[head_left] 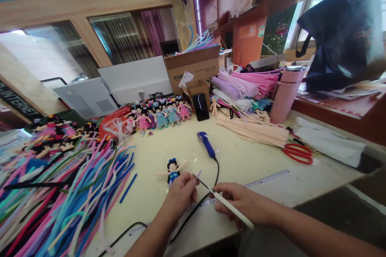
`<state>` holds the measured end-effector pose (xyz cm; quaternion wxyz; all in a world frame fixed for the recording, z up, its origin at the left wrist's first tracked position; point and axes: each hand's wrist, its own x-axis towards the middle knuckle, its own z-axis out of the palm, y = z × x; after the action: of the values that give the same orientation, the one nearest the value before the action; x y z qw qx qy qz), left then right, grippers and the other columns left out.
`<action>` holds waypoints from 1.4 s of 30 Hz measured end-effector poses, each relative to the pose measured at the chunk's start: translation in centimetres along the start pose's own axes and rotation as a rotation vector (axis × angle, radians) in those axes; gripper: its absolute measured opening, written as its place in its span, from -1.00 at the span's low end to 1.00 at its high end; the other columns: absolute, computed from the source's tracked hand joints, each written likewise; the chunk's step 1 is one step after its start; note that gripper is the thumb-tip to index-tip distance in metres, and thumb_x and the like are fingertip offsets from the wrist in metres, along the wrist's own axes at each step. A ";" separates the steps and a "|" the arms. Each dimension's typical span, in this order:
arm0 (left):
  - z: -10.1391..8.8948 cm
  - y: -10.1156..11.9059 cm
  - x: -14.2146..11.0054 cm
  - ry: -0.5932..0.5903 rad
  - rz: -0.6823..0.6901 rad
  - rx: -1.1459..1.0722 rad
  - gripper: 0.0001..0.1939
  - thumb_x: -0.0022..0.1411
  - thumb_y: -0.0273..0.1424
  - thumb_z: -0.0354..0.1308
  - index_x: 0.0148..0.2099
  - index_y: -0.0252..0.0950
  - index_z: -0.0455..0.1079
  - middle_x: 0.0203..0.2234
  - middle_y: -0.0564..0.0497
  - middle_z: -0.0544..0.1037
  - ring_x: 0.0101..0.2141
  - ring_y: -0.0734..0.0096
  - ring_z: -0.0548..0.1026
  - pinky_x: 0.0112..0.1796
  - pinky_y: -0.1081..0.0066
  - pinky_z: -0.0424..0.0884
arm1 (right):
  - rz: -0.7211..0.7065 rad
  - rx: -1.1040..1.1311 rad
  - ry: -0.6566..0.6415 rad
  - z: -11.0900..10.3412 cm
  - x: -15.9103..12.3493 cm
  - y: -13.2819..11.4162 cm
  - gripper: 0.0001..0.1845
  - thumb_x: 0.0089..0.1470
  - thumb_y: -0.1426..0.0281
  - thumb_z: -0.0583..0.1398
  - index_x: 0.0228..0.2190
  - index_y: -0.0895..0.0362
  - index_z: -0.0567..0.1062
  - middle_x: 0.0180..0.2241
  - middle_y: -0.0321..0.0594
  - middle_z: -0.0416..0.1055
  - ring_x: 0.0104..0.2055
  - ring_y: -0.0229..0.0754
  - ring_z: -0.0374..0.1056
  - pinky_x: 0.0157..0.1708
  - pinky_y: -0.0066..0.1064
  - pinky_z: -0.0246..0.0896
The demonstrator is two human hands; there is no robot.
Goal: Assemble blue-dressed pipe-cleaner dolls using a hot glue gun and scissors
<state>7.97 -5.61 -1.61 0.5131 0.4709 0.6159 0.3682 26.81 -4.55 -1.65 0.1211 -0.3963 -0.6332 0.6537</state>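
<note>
A small pipe-cleaner doll (173, 168) with black hair, a blue bow and a blue top has its arms spread to both sides. My left hand (181, 192) is closed around its lower part, which the fingers hide. In my right hand (238, 200) is a slim tool with a white handle (233, 209) and a thin dark shaft. The shaft points left, its tip close to my left fingertips and a small pale lilac piece (198, 174). I cannot make out the tool's exact kind.
A blue corded hand tool (206, 144) lies ahead, its black cable running between my hands. Loose pipe cleaners (81, 192) spread at left. Finished dolls (159, 114) stand behind, near a phone (200, 107). At right are a ruler (268, 178), red-handled scissors (298, 153) and a pink bottle (286, 95).
</note>
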 end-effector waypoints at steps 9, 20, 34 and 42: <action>0.0 0.4 0.8 -0.005 -0.085 -0.003 -0.83 0.09 -0.25 -0.02 -0.44 -0.22 0.18 -0.84 0.26 0.19 -0.78 0.64 -0.04 -0.70 0.57 -0.13 | 0.066 -0.034 -0.051 -1.2 1.3 -0.4 -0.77 0.02 0.31 0.16 -0.25 0.13 0.37 -0.57 -0.40 0.27 -0.67 -0.43 0.19 -0.73 -0.63 0.15; 0.1 0.5 1.2 -0.033 -0.099 0.042 -0.81 0.09 -0.21 -0.04 -0.40 -0.23 0.19 -0.85 0.27 0.19 -0.79 0.64 -0.05 -0.72 0.57 -0.14 | 0.073 -0.057 -0.141 -2.4 0.8 -1.3 -0.78 0.05 0.34 0.15 -0.23 0.16 0.33 -0.58 -0.41 0.26 -0.70 -0.45 0.17 -0.71 -0.64 0.15; 2.3 0.7 1.4 -0.014 -0.376 0.032 -0.80 0.23 -0.43 -0.19 -0.44 -0.20 0.13 -0.84 0.25 0.15 -0.82 0.62 -0.10 -0.73 0.51 -0.25 | 0.173 -0.016 -0.216 -3.2 2.0 -1.2 -0.79 0.09 0.39 0.08 -0.55 0.18 0.26 -0.73 -0.43 0.20 -0.81 -0.40 0.15 -0.81 -0.63 0.03; 2.7 0.6 1.0 0.021 -0.420 0.115 -0.78 0.24 -0.44 -0.20 -0.47 -0.20 0.10 -0.82 0.24 0.16 -0.82 0.63 -0.08 -0.72 0.50 -0.23 | 0.221 0.041 -0.224 -3.1 2.0 -0.9 -0.79 0.09 0.42 0.08 -0.56 0.16 0.27 -0.77 -0.47 0.16 -0.83 -0.40 0.09 -0.86 -0.63 -0.01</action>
<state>10.70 -4.57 -1.91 0.5444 0.3569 0.7258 0.2224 27.22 -0.80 -1.20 -0.0148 -0.3856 -0.5819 0.7158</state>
